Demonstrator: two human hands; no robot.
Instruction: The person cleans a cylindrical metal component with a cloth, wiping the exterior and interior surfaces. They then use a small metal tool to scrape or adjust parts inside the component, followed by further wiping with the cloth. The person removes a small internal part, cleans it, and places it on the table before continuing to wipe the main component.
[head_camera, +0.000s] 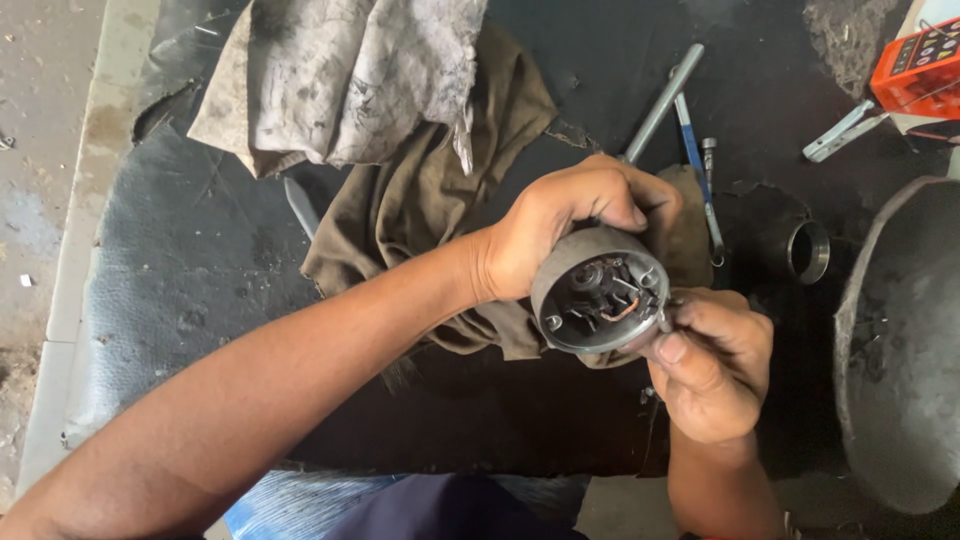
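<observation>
— Two hands are sharing one part: where are you holding it?

— You are holding the round grey motor housing (598, 290) above the dark mat (190, 270), just in front of the brown rag (420, 200). Its open end is facing up toward you, its long axis running away from you, slightly tilted.

— And your hands?

— Your left hand (560, 225) is curling closed over the housing's far side. Your right hand (712, 365) is closing at its near rim, thumb pressing beside a small screw there. A steel ring (808, 251) is lying nearby.
</observation>
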